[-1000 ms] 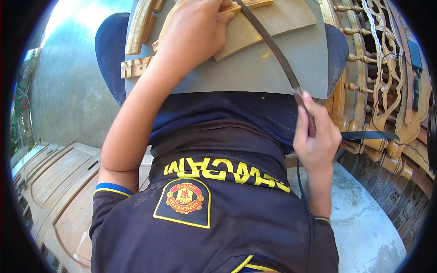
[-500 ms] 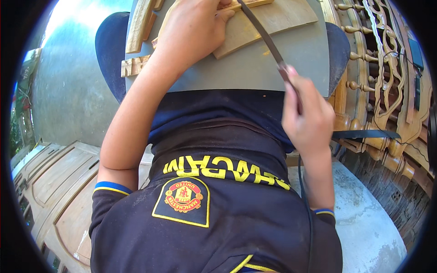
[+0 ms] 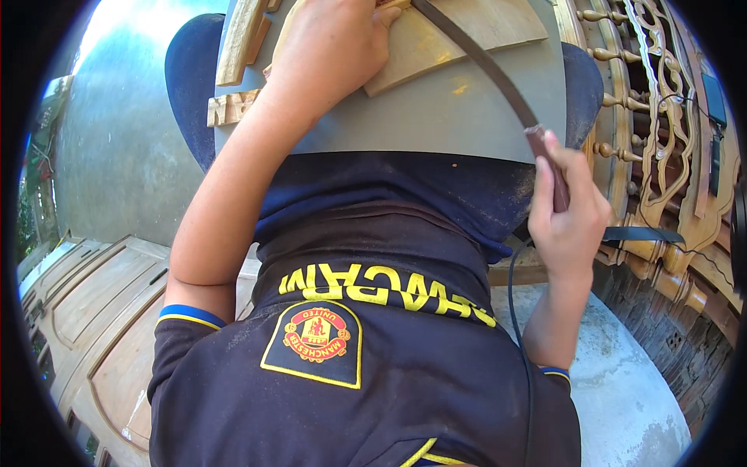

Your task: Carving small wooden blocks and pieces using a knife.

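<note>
I am pressing my left hand (image 3: 331, 47) flat on the wooden piece (image 3: 459, 39); my right hand (image 3: 568, 210), fingers wrapped, is gripping the file (image 3: 498, 78).

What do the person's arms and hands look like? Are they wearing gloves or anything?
No gloves: the left hand and right hand are both bare, and so are the forearms. The person wears a dark navy short-sleeved shirt. Each sleeve ends in a blue cuff edged with a thin yellow line. A thin black cable runs down beside the right arm. No watch or rings show.
</note>
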Available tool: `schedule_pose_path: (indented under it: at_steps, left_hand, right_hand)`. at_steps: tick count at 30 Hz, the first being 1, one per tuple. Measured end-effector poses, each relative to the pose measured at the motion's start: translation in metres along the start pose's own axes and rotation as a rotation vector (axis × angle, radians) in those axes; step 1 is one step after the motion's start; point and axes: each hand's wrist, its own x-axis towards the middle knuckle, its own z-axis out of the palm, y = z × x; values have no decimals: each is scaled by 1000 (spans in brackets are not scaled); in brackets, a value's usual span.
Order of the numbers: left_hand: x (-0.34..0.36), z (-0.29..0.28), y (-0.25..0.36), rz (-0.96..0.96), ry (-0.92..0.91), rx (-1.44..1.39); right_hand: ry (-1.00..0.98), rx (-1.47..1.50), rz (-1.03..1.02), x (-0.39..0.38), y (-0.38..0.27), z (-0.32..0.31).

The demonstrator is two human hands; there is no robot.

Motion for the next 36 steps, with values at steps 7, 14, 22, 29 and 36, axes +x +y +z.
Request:
schedule_pose_path:
  at_steps: [7,14,22,29,36]
  left_hand:
    - [2,-4,3,2,-23,-14]
    - [0,1,-6,21,20,-47]
    - [-2,-5,-3,0,-21,-50]
    - [-1,-1,4,-35,-82,-89]
    - [-3,1,5,-66,-57,-77]
  right_hand:
    - [22,101,-172,-7,-4,14]
    - [7,167,-148,41,-18,45]
    - [23,92,-144,-1,-15,17]
    - [20,102,-189,24,-14,39]
    - [33,49,-67,-16,-17,14]
